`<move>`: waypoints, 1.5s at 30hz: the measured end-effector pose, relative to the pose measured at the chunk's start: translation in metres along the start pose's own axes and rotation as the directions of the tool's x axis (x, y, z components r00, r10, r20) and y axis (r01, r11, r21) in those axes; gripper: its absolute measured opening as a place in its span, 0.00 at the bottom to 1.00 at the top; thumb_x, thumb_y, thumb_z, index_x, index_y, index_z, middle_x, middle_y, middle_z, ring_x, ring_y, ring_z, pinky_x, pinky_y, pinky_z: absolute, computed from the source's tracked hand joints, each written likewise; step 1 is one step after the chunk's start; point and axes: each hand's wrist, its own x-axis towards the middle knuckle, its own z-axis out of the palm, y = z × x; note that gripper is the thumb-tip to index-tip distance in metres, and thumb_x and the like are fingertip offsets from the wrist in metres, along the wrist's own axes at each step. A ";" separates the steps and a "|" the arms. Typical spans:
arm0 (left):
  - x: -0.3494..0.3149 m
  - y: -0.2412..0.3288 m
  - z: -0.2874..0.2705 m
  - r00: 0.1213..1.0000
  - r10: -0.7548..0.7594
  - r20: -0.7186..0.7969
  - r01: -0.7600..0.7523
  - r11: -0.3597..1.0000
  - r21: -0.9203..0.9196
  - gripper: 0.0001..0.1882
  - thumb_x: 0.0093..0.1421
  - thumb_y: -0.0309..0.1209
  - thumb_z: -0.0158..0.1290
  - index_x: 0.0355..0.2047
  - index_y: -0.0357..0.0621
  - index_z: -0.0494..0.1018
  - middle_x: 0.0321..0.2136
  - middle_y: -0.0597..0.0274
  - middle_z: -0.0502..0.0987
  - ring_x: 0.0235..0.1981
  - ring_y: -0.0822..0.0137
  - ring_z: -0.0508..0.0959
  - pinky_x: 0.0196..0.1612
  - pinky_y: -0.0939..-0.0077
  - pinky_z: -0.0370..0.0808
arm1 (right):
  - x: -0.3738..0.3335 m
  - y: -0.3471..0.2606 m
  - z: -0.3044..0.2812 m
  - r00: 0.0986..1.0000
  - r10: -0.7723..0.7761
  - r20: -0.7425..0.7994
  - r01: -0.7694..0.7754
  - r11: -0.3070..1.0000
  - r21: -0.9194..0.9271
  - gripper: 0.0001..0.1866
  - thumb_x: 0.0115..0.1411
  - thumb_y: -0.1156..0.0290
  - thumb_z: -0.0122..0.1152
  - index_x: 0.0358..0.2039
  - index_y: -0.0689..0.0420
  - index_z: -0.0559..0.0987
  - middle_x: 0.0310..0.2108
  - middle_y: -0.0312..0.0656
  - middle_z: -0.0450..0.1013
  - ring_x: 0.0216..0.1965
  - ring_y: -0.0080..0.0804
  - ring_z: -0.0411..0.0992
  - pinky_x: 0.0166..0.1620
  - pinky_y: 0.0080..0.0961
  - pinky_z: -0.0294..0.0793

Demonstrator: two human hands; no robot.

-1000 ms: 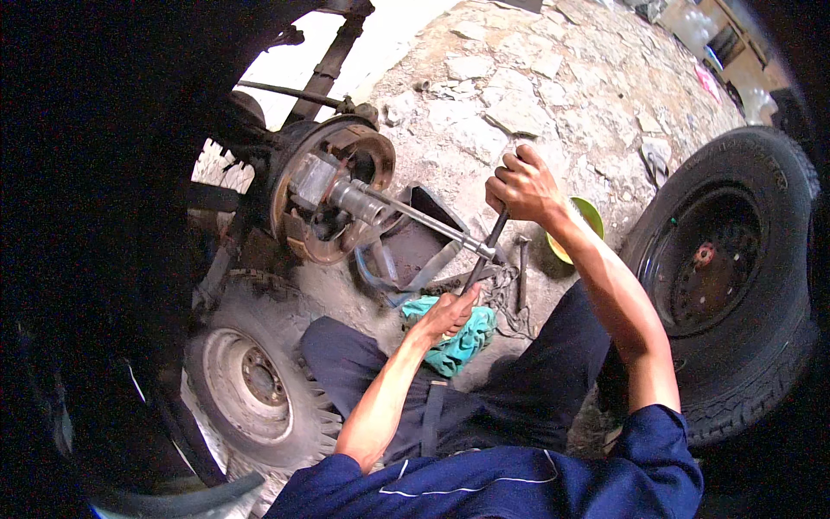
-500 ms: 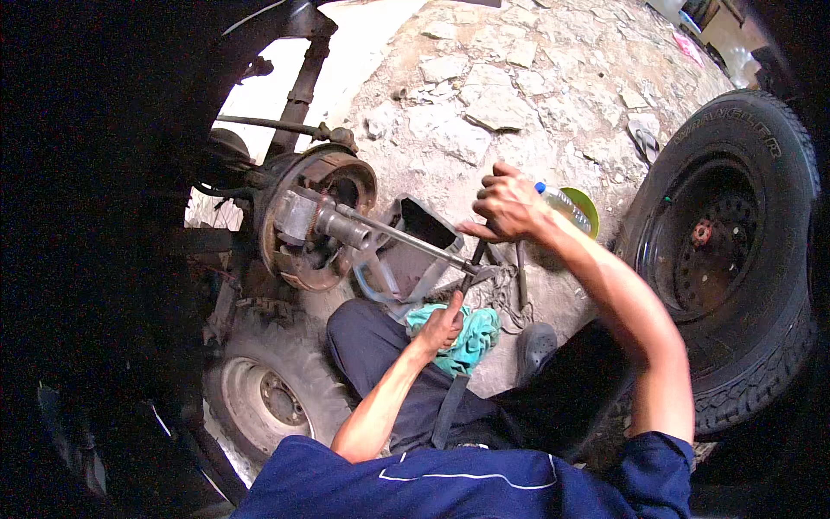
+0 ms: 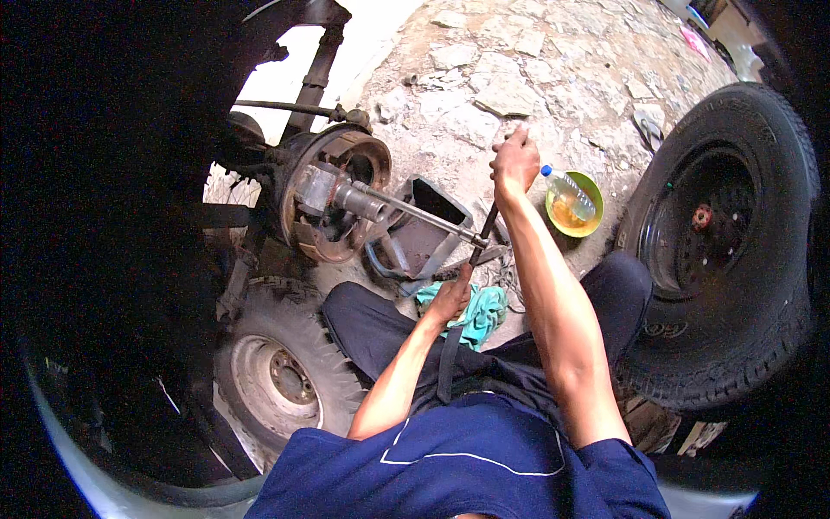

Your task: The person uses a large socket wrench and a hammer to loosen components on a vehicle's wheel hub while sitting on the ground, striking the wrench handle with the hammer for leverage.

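Note:
My right hand (image 3: 516, 164) is closed round the far end of a dark bar (image 3: 490, 221). The near part of the same bar is in my left hand (image 3: 451, 298), whose fingers wrap round it. Between my hands, the bar meets the end of a long steel rod (image 3: 424, 216). This rod reaches left to the wheel hub (image 3: 359, 201) and runs beside its round spindle; how it fits there is hard to see. Around the hub is a rusty brake drum assembly (image 3: 307, 245). A turquoise cloth (image 3: 487, 317) lies just behind my left hand.
A cut-open plastic container (image 3: 415, 245) lies below the hub. Right of my right forearm is a green bowl (image 3: 589, 183) with a plastic bottle (image 3: 572, 195) in it. A large tyre (image 3: 769, 285) stands at the right; another wheel (image 3: 259, 381) is at the lower left.
My right hand has gone farther away and its arm is straighter, the bar's far end now pointing more away from me. My left hand keeps its hold. The view has shifted slightly.

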 end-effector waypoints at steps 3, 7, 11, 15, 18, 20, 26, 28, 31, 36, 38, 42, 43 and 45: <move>0.002 0.004 -0.002 1.000 -0.015 0.013 0.015 1.000 0.018 0.36 0.55 0.72 0.37 0.09 0.56 0.52 0.08 0.78 0.52 0.08 0.80 0.50 0.13 0.81 0.45 | -0.001 -0.002 0.000 0.986 0.137 -0.100 -0.145 0.986 -0.078 0.38 0.61 0.40 0.40 0.41 0.69 0.77 0.40 0.61 0.75 0.44 0.56 0.73 0.50 0.42 0.69; 0.010 -0.006 -0.001 0.998 -0.054 -0.039 0.058 0.994 0.091 0.34 0.57 0.69 0.38 0.11 0.55 0.54 0.08 0.77 0.52 0.09 0.79 0.51 0.13 0.80 0.46 | 0.013 0.003 0.004 0.950 0.249 -0.186 -0.283 0.941 -0.184 0.36 0.60 0.43 0.40 0.38 0.69 0.79 0.41 0.64 0.73 0.48 0.57 0.72 0.52 0.45 0.69; 0.004 0.007 0.006 0.979 0.189 -0.074 -0.156 0.934 0.322 0.30 0.53 0.60 0.55 0.13 0.48 0.65 0.12 0.69 0.64 0.14 0.74 0.61 0.16 0.70 0.54 | 0.018 0.004 0.012 0.933 0.264 -0.245 -0.317 0.924 -0.214 0.31 0.56 0.50 0.46 0.37 0.70 0.79 0.41 0.64 0.74 0.45 0.58 0.74 0.49 0.46 0.72; 0.009 -0.002 0.002 0.978 0.112 -0.178 -0.035 0.922 0.385 0.27 0.52 0.53 0.57 0.15 0.40 0.70 0.14 0.66 0.67 0.17 0.72 0.65 0.18 0.68 0.58 | 0.015 0.003 0.015 0.947 0.222 -0.233 -0.274 0.936 -0.223 0.26 0.54 0.55 0.48 0.35 0.68 0.80 0.38 0.64 0.75 0.43 0.57 0.75 0.48 0.45 0.73; 0.015 -0.014 -0.003 0.971 0.117 -0.208 -0.033 0.930 0.367 0.24 0.53 0.48 0.56 0.17 0.37 0.72 0.14 0.64 0.69 0.16 0.71 0.66 0.18 0.67 0.59 | 0.009 -0.012 0.018 0.909 0.329 -0.255 -0.381 0.905 -0.191 0.25 0.53 0.53 0.52 0.36 0.64 0.80 0.40 0.60 0.75 0.42 0.52 0.76 0.48 0.43 0.73; 0.010 -0.004 0.004 0.970 0.152 -0.192 -0.084 0.942 0.325 0.22 0.53 0.46 0.55 0.18 0.36 0.72 0.14 0.64 0.69 0.16 0.70 0.66 0.19 0.66 0.60 | 0.021 -0.008 0.022 0.885 0.352 -0.306 -0.415 0.893 -0.173 0.23 0.51 0.53 0.56 0.35 0.61 0.81 0.39 0.56 0.76 0.41 0.49 0.76 0.47 0.41 0.74; 0.010 -0.004 0.003 0.970 0.066 -0.235 0.039 0.909 0.414 0.22 0.53 0.45 0.55 0.19 0.36 0.73 0.16 0.63 0.70 0.19 0.69 0.68 0.22 0.65 0.63 | 0.022 -0.018 0.023 0.845 0.403 -0.352 -0.493 0.842 -0.218 0.18 0.51 0.55 0.58 0.33 0.57 0.82 0.37 0.50 0.78 0.39 0.46 0.77 0.43 0.37 0.75; 0.011 -0.005 0.004 0.971 0.063 -0.232 0.037 0.914 0.405 0.21 0.53 0.45 0.54 0.19 0.36 0.72 0.16 0.63 0.69 0.20 0.69 0.67 0.23 0.66 0.63 | 0.032 -0.004 0.025 0.876 0.399 -0.272 -0.453 0.873 -0.179 0.21 0.51 0.55 0.55 0.33 0.61 0.82 0.38 0.56 0.77 0.40 0.51 0.77 0.45 0.41 0.74; 0.011 -0.014 0.006 0.975 0.098 -0.200 -0.026 0.942 0.335 0.22 0.53 0.43 0.53 0.18 0.32 0.69 0.14 0.62 0.68 0.20 0.70 0.66 0.24 0.63 0.63 | 0.033 0.000 0.024 0.886 0.362 -0.291 -0.421 0.890 -0.176 0.22 0.51 0.56 0.55 0.32 0.64 0.81 0.37 0.58 0.77 0.40 0.53 0.76 0.46 0.44 0.73; 0.011 -0.011 0.003 0.976 0.057 -0.212 0.020 0.937 0.347 0.22 0.54 0.43 0.53 0.19 0.31 0.70 0.14 0.61 0.68 0.20 0.69 0.67 0.25 0.63 0.64 | 0.016 -0.014 0.017 0.903 0.308 -0.299 -0.372 0.909 -0.186 0.18 0.47 0.58 0.59 0.30 0.60 0.82 0.35 0.53 0.78 0.38 0.46 0.77 0.42 0.38 0.75; 0.009 -0.013 0.002 0.977 0.053 -0.208 0.019 0.943 0.332 0.22 0.54 0.43 0.53 0.20 0.31 0.70 0.14 0.59 0.69 0.20 0.68 0.67 0.26 0.62 0.65 | 0.015 -0.012 0.021 0.901 0.321 -0.291 -0.381 0.907 -0.180 0.16 0.45 0.59 0.61 0.29 0.58 0.82 0.35 0.51 0.78 0.37 0.42 0.78 0.40 0.35 0.76; -0.006 -0.014 -0.005 0.965 0.025 -0.260 0.064 0.942 0.329 0.22 0.54 0.42 0.53 0.22 0.30 0.71 0.16 0.56 0.71 0.22 0.65 0.71 0.28 0.60 0.66 | 0.022 0.007 0.052 0.886 0.346 -0.309 -0.419 0.883 -0.213 0.18 0.42 0.59 0.63 0.28 0.61 0.81 0.30 0.53 0.77 0.32 0.43 0.77 0.37 0.39 0.75; -0.002 0.002 0.013 0.983 0.031 -0.180 0.042 0.922 0.386 0.22 0.54 0.42 0.53 0.23 0.29 0.71 0.17 0.55 0.71 0.23 0.65 0.71 0.28 0.60 0.67 | 0.122 0.096 0.053 0.873 0.179 -0.453 -0.338 0.892 -0.299 0.17 0.42 0.59 0.64 0.28 0.60 0.81 0.27 0.50 0.77 0.29 0.42 0.76 0.36 0.35 0.76; -0.010 0.017 0.025 0.982 0.013 -0.189 0.069 0.903 0.423 0.21 0.55 0.42 0.53 0.25 0.29 0.72 0.19 0.53 0.73 0.24 0.64 0.73 0.29 0.60 0.68 | 0.158 0.130 0.073 0.959 0.101 -0.266 -0.233 0.815 -0.530 0.15 0.43 0.59 0.64 0.29 0.57 0.81 0.30 0.46 0.78 0.32 0.39 0.77 0.36 0.35 0.76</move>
